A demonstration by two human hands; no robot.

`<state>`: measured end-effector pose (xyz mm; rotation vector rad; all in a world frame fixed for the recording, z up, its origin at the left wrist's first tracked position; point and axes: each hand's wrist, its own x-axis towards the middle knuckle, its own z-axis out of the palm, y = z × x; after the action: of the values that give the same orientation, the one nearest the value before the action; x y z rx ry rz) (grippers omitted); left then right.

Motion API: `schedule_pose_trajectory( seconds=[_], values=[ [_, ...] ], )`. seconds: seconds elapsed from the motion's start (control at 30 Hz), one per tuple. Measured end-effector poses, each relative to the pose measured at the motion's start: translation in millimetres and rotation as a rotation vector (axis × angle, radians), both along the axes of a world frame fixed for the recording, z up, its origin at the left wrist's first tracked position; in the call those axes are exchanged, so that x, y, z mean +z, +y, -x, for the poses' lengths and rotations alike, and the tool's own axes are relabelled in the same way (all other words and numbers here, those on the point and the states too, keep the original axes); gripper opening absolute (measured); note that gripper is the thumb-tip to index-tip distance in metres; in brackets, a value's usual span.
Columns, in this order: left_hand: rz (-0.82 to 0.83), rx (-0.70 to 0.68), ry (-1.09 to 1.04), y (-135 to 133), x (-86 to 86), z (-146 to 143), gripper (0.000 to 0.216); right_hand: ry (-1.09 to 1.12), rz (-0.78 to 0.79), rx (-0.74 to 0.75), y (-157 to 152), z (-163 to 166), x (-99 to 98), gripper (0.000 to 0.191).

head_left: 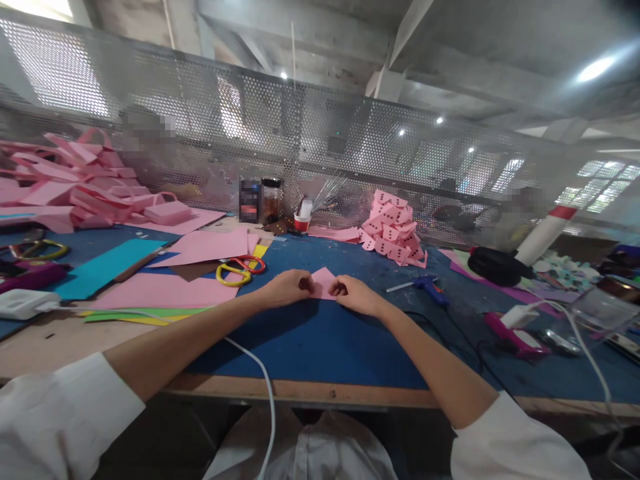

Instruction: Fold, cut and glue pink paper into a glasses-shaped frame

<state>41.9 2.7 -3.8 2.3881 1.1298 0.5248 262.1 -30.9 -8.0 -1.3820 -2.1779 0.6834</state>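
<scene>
A small piece of pink paper point(324, 281) lies on the blue work surface with one corner pointing away from me. My left hand point(289, 288) is closed on its left side, fingers curled and thumb inward. On the opposite side my right hand point(359, 295) pinches the paper's right edge. Beyond my hands stands a heap of folded pink pieces with black dots point(393, 230). Left of my left hand rest scissors with yellow and red handles point(235, 272), on sheets of pink paper point(170, 290). A blue glue gun point(431, 290) lies right of my right hand.
Pink paper baskets point(85, 180) are piled at the far left, near a teal sheet point(110, 267). A white cable point(267, 380) hangs over the table's front edge. Magenta power strips point(517, 337) lie at both sides. A perforated metal screen point(320, 133) runs along the back.
</scene>
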Motion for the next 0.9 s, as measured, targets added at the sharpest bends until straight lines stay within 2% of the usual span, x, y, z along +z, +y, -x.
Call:
schedule_pose_trajectory(
  seconds=[0.7, 0.9],
  values=[
    [0.096, -0.169, -0.007, 8, 7.6, 13, 0.035, 0.023, 0.058, 0.072, 2, -14, 1.0, 0.040],
    [0.044, -0.110, -0.018, 4, 3.9, 12, 0.029, -0.005, 0.003, 0.012, 3, -12, -1.6, 0.029]
  ],
)
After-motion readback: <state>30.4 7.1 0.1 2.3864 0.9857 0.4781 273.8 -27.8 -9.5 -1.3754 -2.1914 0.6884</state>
